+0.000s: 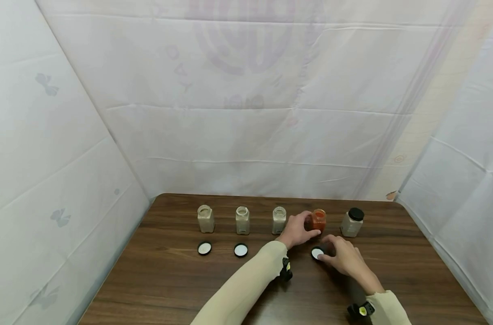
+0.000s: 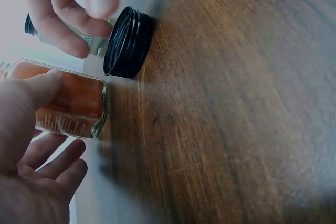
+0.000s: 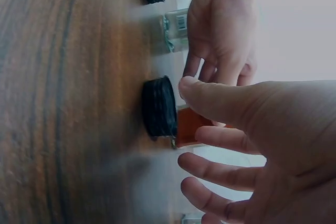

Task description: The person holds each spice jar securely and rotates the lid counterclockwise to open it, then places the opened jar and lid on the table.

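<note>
A square glass jar of orange-red powder (image 1: pixel 319 220) stands uncapped toward the back of the table. My left hand (image 1: pixel 297 231) grips it, thumb on the near side and fingers round the other, as the left wrist view shows. In front of the jar a black lid (image 2: pixel 128 43) lies with its white inside facing up. Over that lid hovers my right hand (image 1: pixel 346 256), fingers spread and loosely bent, holding nothing. The right wrist view shows its thumb (image 3: pixel 197 90) and fingertips just above the lid's rim.
Three uncapped jars of pale powder, a left one (image 1: pixel 206 220), a middle one (image 1: pixel 242 222) and a right one (image 1: pixel 278 221), stand in a row. Two upturned lids, one (image 1: pixel 204 248) and another (image 1: pixel 240 250), lie before them. A black-capped jar (image 1: pixel 352 223) stands at right.
</note>
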A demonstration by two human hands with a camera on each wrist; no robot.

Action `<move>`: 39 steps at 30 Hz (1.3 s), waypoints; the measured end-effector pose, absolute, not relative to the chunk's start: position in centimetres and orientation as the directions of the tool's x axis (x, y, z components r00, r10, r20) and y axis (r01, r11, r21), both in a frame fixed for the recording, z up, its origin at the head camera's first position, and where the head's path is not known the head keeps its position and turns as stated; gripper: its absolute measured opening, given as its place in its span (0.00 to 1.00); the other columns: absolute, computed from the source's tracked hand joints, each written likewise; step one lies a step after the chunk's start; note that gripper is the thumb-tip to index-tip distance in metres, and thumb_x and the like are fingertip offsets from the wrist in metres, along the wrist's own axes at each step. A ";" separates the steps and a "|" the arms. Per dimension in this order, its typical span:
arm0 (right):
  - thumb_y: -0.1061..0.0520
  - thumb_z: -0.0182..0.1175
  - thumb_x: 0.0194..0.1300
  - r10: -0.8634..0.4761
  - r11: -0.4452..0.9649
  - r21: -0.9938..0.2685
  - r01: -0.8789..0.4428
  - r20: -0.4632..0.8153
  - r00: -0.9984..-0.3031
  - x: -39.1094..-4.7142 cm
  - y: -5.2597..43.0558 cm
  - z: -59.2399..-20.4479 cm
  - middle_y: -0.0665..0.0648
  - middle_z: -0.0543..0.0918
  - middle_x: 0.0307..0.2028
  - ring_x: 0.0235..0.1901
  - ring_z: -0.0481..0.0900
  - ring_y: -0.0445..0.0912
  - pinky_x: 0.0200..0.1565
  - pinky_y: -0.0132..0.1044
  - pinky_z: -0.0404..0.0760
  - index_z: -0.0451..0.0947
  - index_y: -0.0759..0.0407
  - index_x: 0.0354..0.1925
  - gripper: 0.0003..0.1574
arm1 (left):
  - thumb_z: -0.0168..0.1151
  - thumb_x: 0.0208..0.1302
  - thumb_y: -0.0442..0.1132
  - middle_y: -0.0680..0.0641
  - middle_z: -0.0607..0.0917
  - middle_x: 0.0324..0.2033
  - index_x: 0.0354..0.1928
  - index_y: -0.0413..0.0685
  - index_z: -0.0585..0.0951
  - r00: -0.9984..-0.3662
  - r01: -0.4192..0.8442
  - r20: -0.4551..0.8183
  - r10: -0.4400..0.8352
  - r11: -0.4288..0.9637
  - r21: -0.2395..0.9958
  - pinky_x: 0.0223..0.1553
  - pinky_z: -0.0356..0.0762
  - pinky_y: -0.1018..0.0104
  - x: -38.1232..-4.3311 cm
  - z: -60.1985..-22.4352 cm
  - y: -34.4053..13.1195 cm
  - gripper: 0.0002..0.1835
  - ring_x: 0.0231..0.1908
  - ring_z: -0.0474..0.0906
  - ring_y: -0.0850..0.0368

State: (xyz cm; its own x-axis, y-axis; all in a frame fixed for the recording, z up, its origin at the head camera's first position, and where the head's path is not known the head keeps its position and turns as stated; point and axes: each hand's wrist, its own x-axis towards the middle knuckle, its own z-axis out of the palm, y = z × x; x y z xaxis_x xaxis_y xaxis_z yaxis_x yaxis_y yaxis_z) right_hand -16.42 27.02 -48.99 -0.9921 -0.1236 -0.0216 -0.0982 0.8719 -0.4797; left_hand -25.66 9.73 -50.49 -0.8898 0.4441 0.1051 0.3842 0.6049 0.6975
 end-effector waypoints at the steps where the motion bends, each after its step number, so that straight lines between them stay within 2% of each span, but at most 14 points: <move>1: 0.48 0.76 0.60 -0.122 0.871 -0.481 -0.102 -0.009 -0.993 -16.4 27.1 -48.9 0.56 0.85 0.43 0.44 0.84 0.54 0.43 0.62 0.79 0.82 0.58 0.54 0.27 | 0.72 0.66 0.52 0.53 0.86 0.53 0.66 0.54 0.77 -0.890 0.384 0.109 0.443 0.600 0.702 0.54 0.80 0.64 -25.7 -50.6 9.7 0.29 0.53 0.81 0.58; 6: 0.51 0.74 0.62 -0.115 0.862 -0.487 -0.137 0.076 -0.990 -16.1 27.5 -48.2 0.62 0.85 0.45 0.43 0.84 0.57 0.42 0.60 0.81 0.81 0.61 0.55 0.26 | 0.72 0.66 0.53 0.53 0.84 0.56 0.71 0.55 0.72 -0.885 0.397 0.133 0.445 0.575 0.716 0.55 0.80 0.64 -25.7 -50.6 9.6 0.35 0.54 0.81 0.59; 12: 0.53 0.73 0.64 -0.095 0.855 -0.491 -0.168 0.170 -0.981 -16.0 27.9 -47.5 0.68 0.84 0.48 0.44 0.84 0.62 0.42 0.59 0.83 0.79 0.66 0.56 0.28 | 0.71 0.67 0.52 0.52 0.82 0.62 0.74 0.55 0.69 -0.870 0.420 0.164 0.464 0.525 0.740 0.58 0.78 0.63 -25.5 -50.0 9.5 0.36 0.59 0.80 0.59; 22: 0.54 0.73 0.64 -0.082 0.850 -0.497 -0.176 0.204 -0.975 -16.0 28.4 -47.4 0.69 0.84 0.49 0.46 0.83 0.64 0.44 0.61 0.82 0.79 0.66 0.57 0.27 | 0.70 0.68 0.52 0.53 0.82 0.60 0.73 0.55 0.70 -0.862 0.433 0.175 0.476 0.511 0.742 0.56 0.79 0.64 -25.1 -49.4 9.4 0.34 0.57 0.80 0.59; 31: 0.57 0.72 0.65 -0.061 0.827 -0.527 -0.195 0.262 -0.963 -15.7 29.1 -47.1 0.70 0.83 0.49 0.46 0.84 0.65 0.45 0.60 0.83 0.78 0.67 0.58 0.26 | 0.68 0.69 0.55 0.51 0.80 0.64 0.73 0.56 0.70 -0.857 0.469 0.232 0.461 0.509 0.721 0.62 0.76 0.60 -25.3 -48.8 9.5 0.34 0.63 0.77 0.53; 34: 0.58 0.71 0.66 -0.042 0.822 -0.536 -0.194 0.282 -0.958 -15.5 29.3 -46.7 0.71 0.83 0.49 0.44 0.85 0.65 0.43 0.60 0.84 0.78 0.67 0.58 0.26 | 0.67 0.69 0.56 0.52 0.78 0.67 0.74 0.59 0.69 -0.843 0.498 0.260 0.471 0.502 0.707 0.64 0.74 0.58 -25.3 -48.2 9.7 0.35 0.66 0.75 0.51; 39: 0.58 0.70 0.67 0.002 0.821 -0.538 -0.193 0.340 -0.940 -15.3 29.8 -46.5 0.71 0.83 0.48 0.39 0.86 0.64 0.39 0.60 0.84 0.79 0.67 0.58 0.24 | 0.67 0.69 0.56 0.55 0.72 0.72 0.76 0.62 0.67 -0.825 0.533 0.298 0.481 0.483 0.695 0.67 0.71 0.57 -24.9 -47.1 9.9 0.36 0.70 0.69 0.55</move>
